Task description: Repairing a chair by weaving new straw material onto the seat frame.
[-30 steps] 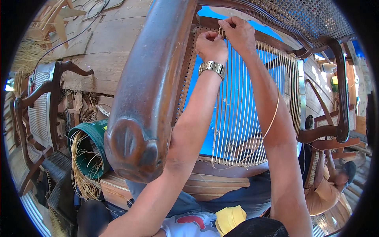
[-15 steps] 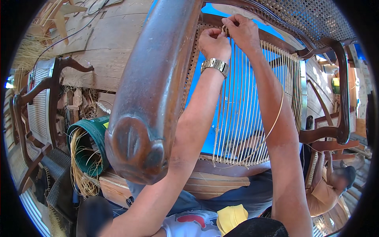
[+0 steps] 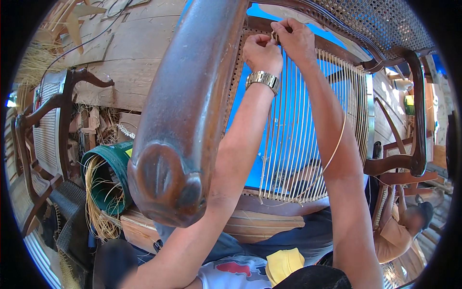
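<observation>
A dark wooden chair frame (image 3: pixel 173 96), with a thick carved member on the left, holds parallel strands of pale cane (image 3: pixel 288 173) over its drilled opening, with blue material behind them. My left hand (image 3: pixel 262 55), a metal watch at its wrist, is at the far rail with fingers pinched on a small looped bit of cane (image 3: pixel 273 36). My right hand (image 3: pixel 296 41) is just right of it, thumb and finger closed on the same cane, touching or nearly touching the left fingers. A loose strand (image 3: pixel 339 139) hangs in a curve along my right forearm.
A woven-cane panel (image 3: pixel 365 26) spans the top right. A caned chair (image 3: pixel 50 130) stands at left. A green bucket (image 3: pixel 120 164) holds loose cane. Wooden boards (image 3: pixel 110 72) lie behind. A person (image 3: pixel 394 241) in a tan shirt works at the lower right. A yellow cloth (image 3: pixel 284 265) is below.
The chair and both my hands appear slightly farther right in view than a second ago. My fingers remain pinched on the cane. The person at right has shifted their head and arms.
</observation>
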### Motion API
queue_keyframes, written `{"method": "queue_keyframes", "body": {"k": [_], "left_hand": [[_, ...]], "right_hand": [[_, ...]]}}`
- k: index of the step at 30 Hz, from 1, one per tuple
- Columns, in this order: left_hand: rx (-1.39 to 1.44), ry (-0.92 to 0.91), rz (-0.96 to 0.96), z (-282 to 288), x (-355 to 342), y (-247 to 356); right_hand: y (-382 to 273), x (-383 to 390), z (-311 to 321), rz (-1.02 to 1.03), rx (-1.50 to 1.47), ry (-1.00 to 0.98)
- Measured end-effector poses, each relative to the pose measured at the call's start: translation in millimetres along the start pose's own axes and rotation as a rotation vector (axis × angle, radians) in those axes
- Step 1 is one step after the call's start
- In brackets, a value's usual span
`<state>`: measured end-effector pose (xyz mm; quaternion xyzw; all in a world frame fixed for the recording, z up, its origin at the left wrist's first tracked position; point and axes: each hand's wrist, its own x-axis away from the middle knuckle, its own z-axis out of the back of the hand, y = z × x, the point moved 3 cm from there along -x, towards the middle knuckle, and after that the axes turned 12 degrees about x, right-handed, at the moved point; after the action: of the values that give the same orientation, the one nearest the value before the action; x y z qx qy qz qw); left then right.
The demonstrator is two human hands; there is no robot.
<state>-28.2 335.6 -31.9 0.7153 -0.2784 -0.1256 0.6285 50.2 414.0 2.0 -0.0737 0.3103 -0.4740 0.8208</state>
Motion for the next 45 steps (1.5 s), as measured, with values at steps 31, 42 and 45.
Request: {"method": "queue_keyframes", "body": {"k": [31,42,45], "left_hand": [[0.067,-0.051,0.025,-1.2,-0.5,-0.3],[0.143,-0.060,0.023,-4.3,-3.3,-6.5],[0.114,-0.021,-0.048,-1.2,-1.1,-3.2]], "right_hand": [[-7.5,-21.5,8.4,0.532,0.188,-0.156],[-9.1,-17.1,-1.3,0.657,0.233,-0.074],[-6.5,-5.5,0.3,0.577,0.175,-0.084]]}}
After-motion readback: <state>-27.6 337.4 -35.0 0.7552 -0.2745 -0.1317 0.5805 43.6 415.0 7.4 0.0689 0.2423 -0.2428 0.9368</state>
